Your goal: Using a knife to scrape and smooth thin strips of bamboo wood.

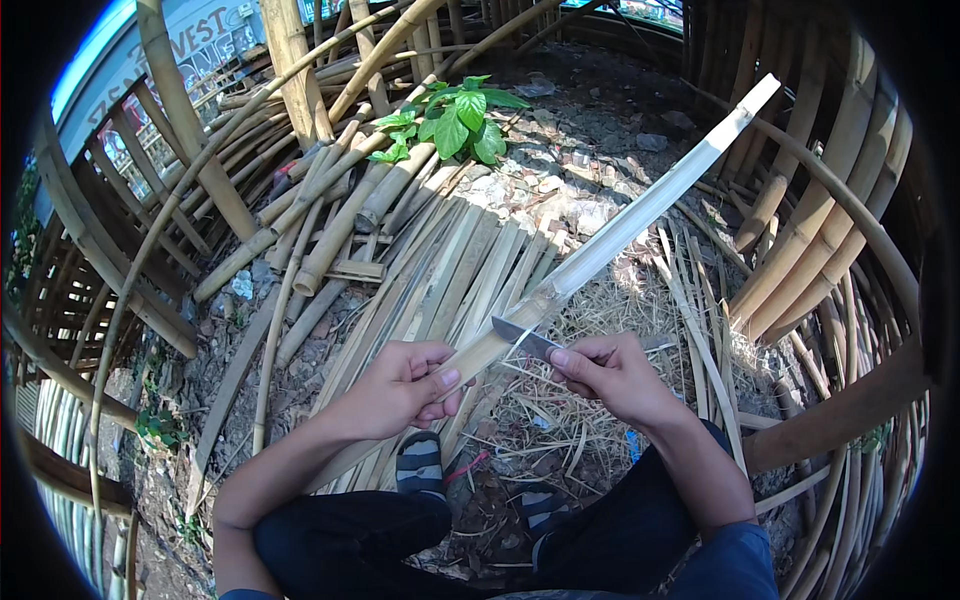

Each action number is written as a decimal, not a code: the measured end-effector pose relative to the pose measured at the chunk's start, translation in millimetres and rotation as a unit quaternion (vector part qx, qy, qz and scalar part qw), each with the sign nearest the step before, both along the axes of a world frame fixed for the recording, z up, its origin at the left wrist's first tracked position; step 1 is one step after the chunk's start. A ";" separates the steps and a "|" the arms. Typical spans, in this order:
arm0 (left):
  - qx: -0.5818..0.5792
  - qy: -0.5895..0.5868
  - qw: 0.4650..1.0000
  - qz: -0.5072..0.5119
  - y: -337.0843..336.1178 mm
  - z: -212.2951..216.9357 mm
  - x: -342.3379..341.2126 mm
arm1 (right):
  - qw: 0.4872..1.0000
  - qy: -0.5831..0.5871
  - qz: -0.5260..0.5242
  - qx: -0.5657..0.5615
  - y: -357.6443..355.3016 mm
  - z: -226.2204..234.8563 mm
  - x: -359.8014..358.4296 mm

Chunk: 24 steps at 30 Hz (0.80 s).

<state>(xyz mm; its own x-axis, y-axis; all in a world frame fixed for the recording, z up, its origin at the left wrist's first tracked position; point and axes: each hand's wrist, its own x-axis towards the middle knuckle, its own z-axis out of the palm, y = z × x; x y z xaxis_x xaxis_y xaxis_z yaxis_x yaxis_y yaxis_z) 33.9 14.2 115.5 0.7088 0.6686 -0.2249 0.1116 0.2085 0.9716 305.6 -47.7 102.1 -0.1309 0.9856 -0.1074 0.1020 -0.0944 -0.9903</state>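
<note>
Left hand clamped around the near part of a long split bamboo strip; the strip runs from the person's lap up and away to the right, its far end cut square. Right hand closed on a knife, handle hidden in the fist. Blade edge set against the strip just beyond the left thumb.

Progress, by my reading: shaving under way. Far length of strip looks pale and clean; the part near the blade is duller, with a node. Thin shavings lie on the ground below the knife. The part of the strip below the left hand appears unworked.

Flat slats lie left of the strip; a green leafy plant beyond them.
</note>
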 end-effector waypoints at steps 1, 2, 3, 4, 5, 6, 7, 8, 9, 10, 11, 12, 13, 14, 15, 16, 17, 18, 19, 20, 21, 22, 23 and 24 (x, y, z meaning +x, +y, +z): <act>0.005 -0.005 1.000 0.001 -0.1 -2.5 -1.5 | 1.000 -0.002 -0.018 0.008 -1.6 0.3 0.5; 0.004 -0.005 1.000 0.002 -0.1 -1.3 -7.4 | 0.994 0.034 -0.102 0.007 1.3 7.8 12.2; -0.013 0.016 1.000 -0.003 2.2 -0.5 -12.9 | 0.980 0.064 -0.188 0.005 5.6 18.8 36.5; -0.031 0.040 0.999 -0.004 1.7 0.6 -18.7 | 0.963 0.078 -0.255 0.036 6.7 22.7 69.9; -0.030 0.038 0.999 -0.003 2.9 0.6 -20.6 | 0.940 0.091 -0.321 0.072 9.8 24.0 94.1; -0.012 0.052 0.999 0.003 4.1 -2.4 -17.0 | 0.946 0.058 -0.313 0.057 9.7 20.1 91.0; 0.007 0.070 0.997 0.009 4.5 -3.9 -14.1 | 0.951 0.028 -0.305 0.043 7.9 11.6 76.6; 0.010 0.070 0.997 0.006 4.8 -3.4 -11.6 | 0.970 0.018 -0.238 0.047 7.4 2.5 56.8; 0.040 0.085 0.995 0.024 3.2 -2.6 -10.2 | 0.986 -0.008 -0.163 0.046 5.8 -1.4 30.3; 0.069 0.097 0.992 0.041 0.2 -2.5 -7.7 | 0.995 -0.035 -0.088 0.043 1.7 -2.7 5.2; 0.069 0.098 0.992 0.040 -2.2 -4.4 -3.0 | 0.999 -0.033 -0.019 -0.004 -2.5 -3.5 -14.8; 0.102 0.082 0.990 0.049 -4.8 -6.6 1.9 | 0.997 -0.029 0.052 -0.050 -6.6 -5.3 -31.8; 0.137 0.060 0.987 0.051 -5.8 -8.0 8.3 | 0.996 -0.003 0.079 -0.044 -10.2 -14.2 -43.5; 0.139 0.056 0.988 0.044 -7.5 -8.0 11.9 | 0.993 0.022 0.107 -0.036 -10.7 -22.7 -48.8; 0.131 0.067 0.989 0.031 -8.8 -8.7 11.5 | 0.994 0.022 0.105 -0.035 -7.5 -25.3 -49.7; 0.122 0.078 0.989 0.019 -9.6 -8.5 11.5 | 0.992 0.054 0.106 -0.045 -4.5 -26.4 -49.9; 0.124 0.077 0.989 0.016 -10.6 -6.0 12.7 | 0.989 0.085 0.108 -0.054 -2.6 -25.8 -49.2; 0.107 0.063 0.992 0.023 -13.1 -2.2 13.3 | 0.989 0.100 0.074 -0.083 -2.9 -20.9 -47.5; 0.089 0.049 0.994 0.029 -14.4 0.0 13.3 | 0.989 0.100 0.076 -0.081 -0.3 -20.1 -42.6; 0.096 0.042 0.994 0.038 -13.5 -1.8 11.7 | 0.991 0.103 0.050 -0.072 2.9 -19.8 -36.0; 0.096 0.042 0.994 0.039 -12.7 -2.5 9.2 | 0.992 0.105 0.023 -0.064 4.5 -18.9 -30.5; 0.113 0.058 0.991 0.044 -11.6 -3.0 6.6 | 0.993 0.095 -0.009 -0.066 5.7 -16.2 -26.6; 0.129 0.073 0.988 0.050 -10.7 -3.7 4.6 | 0.993 0.095 -0.010 -0.066 6.9 -15.0 -21.6; 0.129 0.072 0.988 0.050 -10.1 -6.1 3.5 | 0.996 0.069 -0.023 -0.053 8.4 -14.8 -16.1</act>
